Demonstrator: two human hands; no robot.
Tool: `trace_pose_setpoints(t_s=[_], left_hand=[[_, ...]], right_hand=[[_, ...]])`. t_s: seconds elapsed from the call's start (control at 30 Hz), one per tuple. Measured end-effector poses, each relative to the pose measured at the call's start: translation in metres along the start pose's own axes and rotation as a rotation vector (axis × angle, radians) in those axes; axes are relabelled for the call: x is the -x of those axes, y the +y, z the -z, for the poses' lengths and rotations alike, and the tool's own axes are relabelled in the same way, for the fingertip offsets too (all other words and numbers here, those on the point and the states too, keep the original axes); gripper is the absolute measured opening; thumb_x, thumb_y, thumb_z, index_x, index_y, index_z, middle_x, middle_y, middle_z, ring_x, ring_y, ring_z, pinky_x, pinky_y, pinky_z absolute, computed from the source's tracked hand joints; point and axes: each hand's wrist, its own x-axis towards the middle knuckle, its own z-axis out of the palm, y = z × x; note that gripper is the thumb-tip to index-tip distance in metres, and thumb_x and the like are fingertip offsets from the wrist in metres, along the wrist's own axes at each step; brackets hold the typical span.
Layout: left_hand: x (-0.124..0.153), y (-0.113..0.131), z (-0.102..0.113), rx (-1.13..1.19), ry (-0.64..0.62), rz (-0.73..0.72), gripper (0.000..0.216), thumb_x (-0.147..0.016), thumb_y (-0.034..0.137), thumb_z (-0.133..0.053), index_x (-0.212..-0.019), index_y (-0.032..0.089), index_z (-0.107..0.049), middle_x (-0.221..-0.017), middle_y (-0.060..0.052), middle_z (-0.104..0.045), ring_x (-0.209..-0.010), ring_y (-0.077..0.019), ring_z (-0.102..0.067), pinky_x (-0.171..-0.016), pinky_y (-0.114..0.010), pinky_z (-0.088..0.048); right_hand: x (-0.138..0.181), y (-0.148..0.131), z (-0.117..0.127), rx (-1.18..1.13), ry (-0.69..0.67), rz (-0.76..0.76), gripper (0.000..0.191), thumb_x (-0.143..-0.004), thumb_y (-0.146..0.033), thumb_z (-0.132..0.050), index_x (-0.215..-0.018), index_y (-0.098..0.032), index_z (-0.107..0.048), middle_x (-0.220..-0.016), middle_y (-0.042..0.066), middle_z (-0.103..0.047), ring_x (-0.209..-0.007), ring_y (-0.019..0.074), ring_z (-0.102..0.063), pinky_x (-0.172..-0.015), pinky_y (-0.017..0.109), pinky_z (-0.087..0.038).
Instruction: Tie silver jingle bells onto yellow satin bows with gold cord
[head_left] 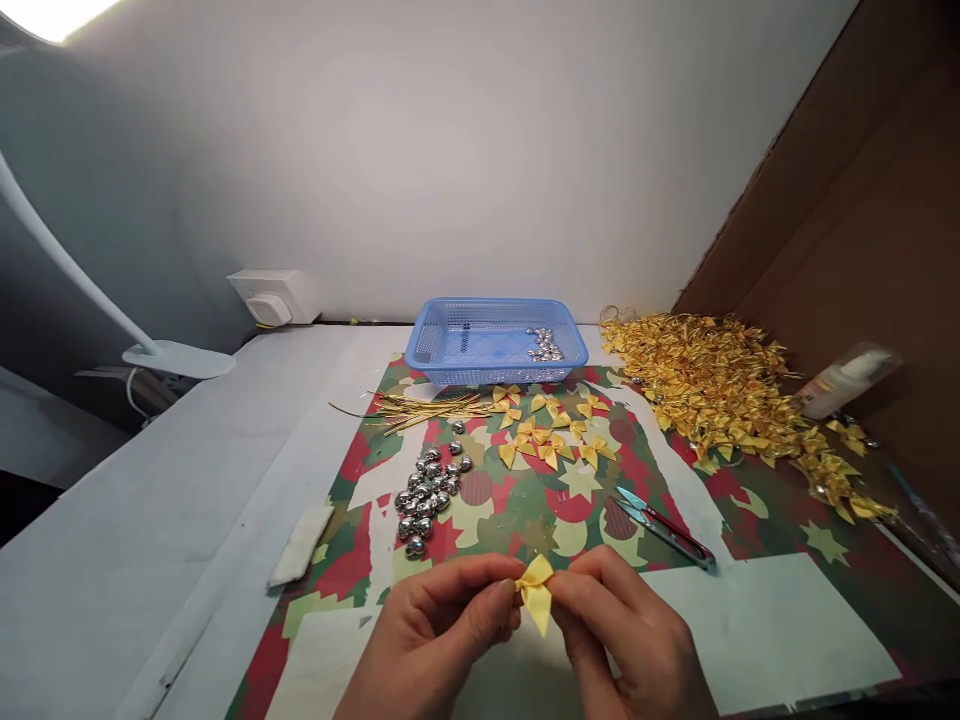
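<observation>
A yellow ribbon bow [537, 592] is held up between both hands near the front of the table. My left hand [450, 625] pinches its left side between thumb and forefinger. On the other side my right hand [622, 630] grips the bow with closed fingertips. Beyond the hands lie loose silver jingle bells [424, 497] in a heap. Several more yellow bows [555, 448] are spread on the patterned paper, next to a bundle of thin gold ties [427, 408]. To the right rest small thread snips [664, 528] with dark red handles.
A blue plastic basket [495, 375] with some silver bells [546, 345] stands at the back. A large pile of finished-looking yellow bows [705, 385] fills the right, beside a white bottle [846, 382]. A folded white cloth [300, 547] lies left; a lamp [180, 358] is clipped further left.
</observation>
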Motion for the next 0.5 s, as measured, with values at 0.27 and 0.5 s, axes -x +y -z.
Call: trace_pose_setpoints(t_s=[0.27, 0.5], left_hand=[[-0.004, 0.001, -0.003, -0.094, 0.001, -0.05, 0.007, -0.069, 0.025, -0.084, -0.075, 0.023, -0.085, -0.067, -0.001, -0.079, -0.067, -0.0169, -0.065, -0.065, -0.02, -0.052], [-0.007, -0.001, -0.002, -0.032, -0.026, 0.006, 0.006, -0.068, 0.024, -0.086, -0.074, 0.022, -0.084, -0.063, -0.001, -0.076, -0.066, -0.0149, -0.063, -0.064, -0.018, -0.051]], right_hand=[[0.003, 0.009, -0.002, 0.016, -0.018, -0.022, 0.025, -0.098, -0.011, -0.042, -0.079, -0.019, -0.057, -0.075, 0.001, -0.048, -0.06, 0.0109, -0.05, -0.055, 0.02, -0.04], [0.006, 0.014, -0.005, -0.057, -0.002, -0.035, 0.02, -0.1, -0.014, -0.045, -0.091, -0.022, -0.061, -0.078, 0.002, -0.052, -0.064, 0.0115, -0.053, -0.058, 0.019, -0.043]])
